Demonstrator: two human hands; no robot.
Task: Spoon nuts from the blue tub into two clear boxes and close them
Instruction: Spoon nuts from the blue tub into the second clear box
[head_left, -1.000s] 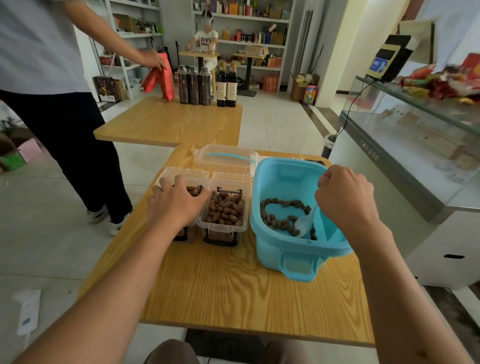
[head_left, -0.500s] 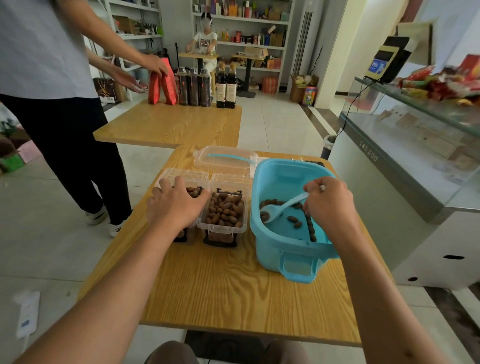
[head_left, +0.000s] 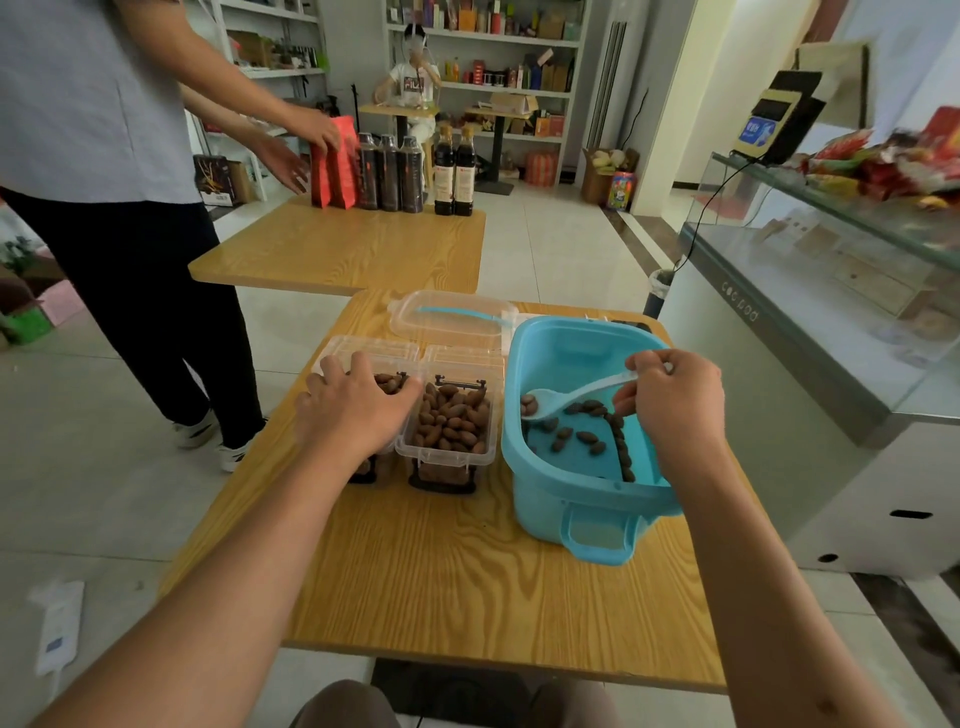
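Note:
The blue tub (head_left: 582, 499) stands at the right of the wooden table (head_left: 447, 582), with brown nuts (head_left: 587, 436) scattered on its floor. My right hand (head_left: 675, 405) holds a white spoon (head_left: 566, 397) by its handle inside the tub; the bowl carries a nut or two, lifted off the tub floor. Two clear boxes stand side by side left of the tub, lids folded back. The right box (head_left: 449, 421) is heaped with nuts. My left hand (head_left: 353, 410) rests over the left box (head_left: 387, 358), fingers curled round its top, hiding most of it.
The tub's clear lid (head_left: 452, 317) lies behind the boxes. A second table (head_left: 343, 249) beyond holds dark bottles (head_left: 410, 174) and red packets (head_left: 335, 163), handled by a standing person (head_left: 104, 156). A glass counter (head_left: 831, 291) runs along the right.
My right hand swept the spoon leftward across the tub floor, then raised it with a nut or two in the bowl. My left hand stayed on the left box.

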